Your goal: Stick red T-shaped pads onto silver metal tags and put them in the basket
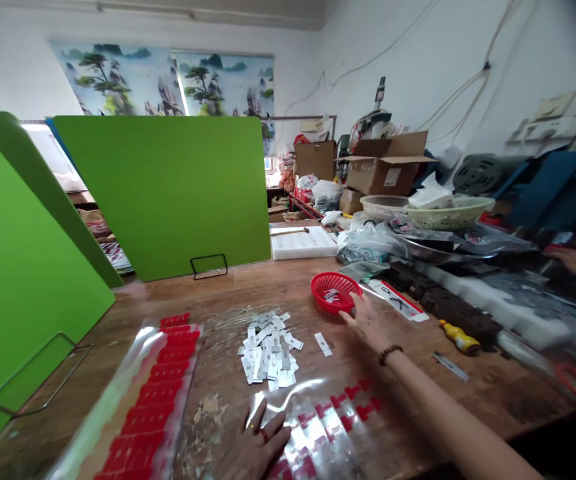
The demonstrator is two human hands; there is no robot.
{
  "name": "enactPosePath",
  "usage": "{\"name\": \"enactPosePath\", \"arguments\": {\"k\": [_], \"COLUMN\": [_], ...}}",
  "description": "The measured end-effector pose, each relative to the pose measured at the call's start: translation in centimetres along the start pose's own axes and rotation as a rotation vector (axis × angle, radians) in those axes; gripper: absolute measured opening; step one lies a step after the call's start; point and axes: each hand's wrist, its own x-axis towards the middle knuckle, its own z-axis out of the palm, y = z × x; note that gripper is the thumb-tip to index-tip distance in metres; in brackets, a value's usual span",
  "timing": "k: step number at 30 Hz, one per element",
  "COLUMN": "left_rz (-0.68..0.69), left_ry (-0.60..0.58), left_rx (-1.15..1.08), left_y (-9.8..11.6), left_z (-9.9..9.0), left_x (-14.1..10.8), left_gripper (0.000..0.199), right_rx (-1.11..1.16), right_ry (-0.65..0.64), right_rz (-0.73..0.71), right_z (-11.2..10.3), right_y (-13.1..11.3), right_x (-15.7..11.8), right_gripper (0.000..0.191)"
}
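I noted the red basket (319,301) just beyond my right hand (371,323), fingers loosely parted at its rim, nearer than my left hand (259,445), spread on the plastic sheet (301,437).

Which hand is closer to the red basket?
The right. The right hand is beside the basket, fingers at its near right edge. The left hand is farther off, resting on the clear plastic sheet.

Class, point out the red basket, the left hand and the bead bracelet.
Red basket (324,305), head view: front wall.
Left hand (257,445), head view: back of the hand.
Bead bracelet (389,351), head view: its beads.
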Motion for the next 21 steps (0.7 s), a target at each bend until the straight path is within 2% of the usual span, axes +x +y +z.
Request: {"name": "enactPosePath", "arguments": {"k": [2,4,6,8,16,19,21], "left_rz": [-0.059,-0.086,-0.062,-0.046,-0.084,-0.085,-0.059], "left_ry": [0.074,0.13,0.152,0.181,0.248,0.269,0.302], "left_rx": [0.068,0.141,0.197,0.238,0.288,0.269,0.277], "left_y": [0.4,0.5,0.5,0.5,0.7,0.6,0.4], "left_z": [-0.1,-0.9,-1.7,-2.1,0.1,0.4,0.2], "left_x": [-0.7,-1.1,-1.4,-1.5,-1.4,-1.4,-1.3], "left_gripper": [0.059,0.056,0.057,0.06,0.065,0.061,0.059], "right_rx": [-0.004,-0.007,-0.006,-0.001,0.036,0.027,-0.007], "right_ry": [0.0,-0.001,0.0,-0.001,-0.053,-0.029,-0.003], "right_rz": [0.047,0.078,0.084,0.066,-0.109,-0.17,-0.179], "right_z": [1.2,2.0,2.7,3.5,7.8,8.0,7.5], "right_y": [-0.2,-0.7,-1.6,-3.0,-10.7,-11.3,-9.9], "right_x": [1.6,2.3,2.6,2.6,2.3,1.0,-0.1], "right_gripper": [0.047,0.035,0.023,0.018,0.019,0.032,0.04]}}
